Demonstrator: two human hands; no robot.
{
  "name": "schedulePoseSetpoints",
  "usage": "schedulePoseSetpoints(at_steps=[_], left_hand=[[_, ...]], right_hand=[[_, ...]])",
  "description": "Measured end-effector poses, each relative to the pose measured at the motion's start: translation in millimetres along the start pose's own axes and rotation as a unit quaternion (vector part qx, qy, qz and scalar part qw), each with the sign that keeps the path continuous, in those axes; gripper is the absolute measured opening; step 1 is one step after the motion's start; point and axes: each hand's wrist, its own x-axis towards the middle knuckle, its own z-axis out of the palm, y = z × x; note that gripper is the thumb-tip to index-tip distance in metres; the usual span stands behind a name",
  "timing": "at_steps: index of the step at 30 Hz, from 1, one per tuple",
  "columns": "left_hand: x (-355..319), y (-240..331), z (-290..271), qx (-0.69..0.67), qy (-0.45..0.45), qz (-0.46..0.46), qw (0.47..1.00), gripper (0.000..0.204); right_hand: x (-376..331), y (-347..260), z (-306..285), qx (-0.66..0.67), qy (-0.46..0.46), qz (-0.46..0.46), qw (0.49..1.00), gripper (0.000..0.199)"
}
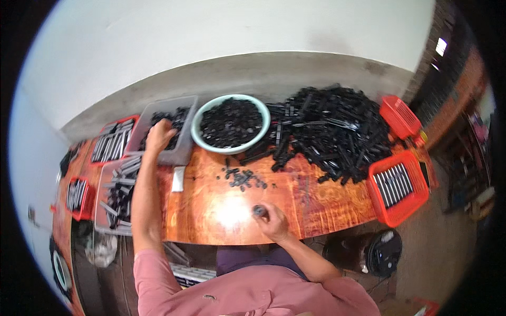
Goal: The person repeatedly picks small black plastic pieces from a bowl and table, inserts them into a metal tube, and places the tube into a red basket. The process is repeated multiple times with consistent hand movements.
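Note:
My left hand (161,136) reaches into a clear plastic bin (185,150) holding small black parts (182,117). Its fingers are curled down among the parts, and whatever they grip is hidden. Over the front of the wooden table (200,216), my right hand (274,224) is closed around a short dark cylindrical piece (259,210), whose round end points up and left. Loose small black pieces (245,178) lie scattered beyond that hand. Behind them stands a pale green basin (196,129) full of small black parts.
A large heap of black strips (337,131) covers the back right. Red baskets (403,208) stand at both sides, some with silvery bars. Left of my arm, a clear bin (103,224) holds grey and black bars. A white block (178,179) lies near the bins.

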Motion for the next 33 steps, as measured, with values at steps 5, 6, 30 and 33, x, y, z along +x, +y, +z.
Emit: schedulePoseSetpoints(at_steps=[5, 6, 30, 33], left_hand=[[63, -119, 67, 0.213, -0.307, 0.048, 0.926, 0.027], [70, -144, 77, 0.237, -0.326, 0.060, 0.913, 0.027], [35, -48, 29, 0.073, 0.021, 0.115, 0.990, 0.028], [-17, 6, 4, -0.124, 0.165, 0.019, 0.978, 0.025]], right_hand=[[18, -18, -4, -0.028, -0.054, -0.055, 0.997, 0.041], [18, -18, -2, -0.024, -0.055, -0.060, 0.996, 0.041], [18, -14, 2, -0.091, -0.039, -0.019, 0.995, 0.036], [18, -15, 5, -0.106, -0.029, 0.012, 0.994, 0.037]])
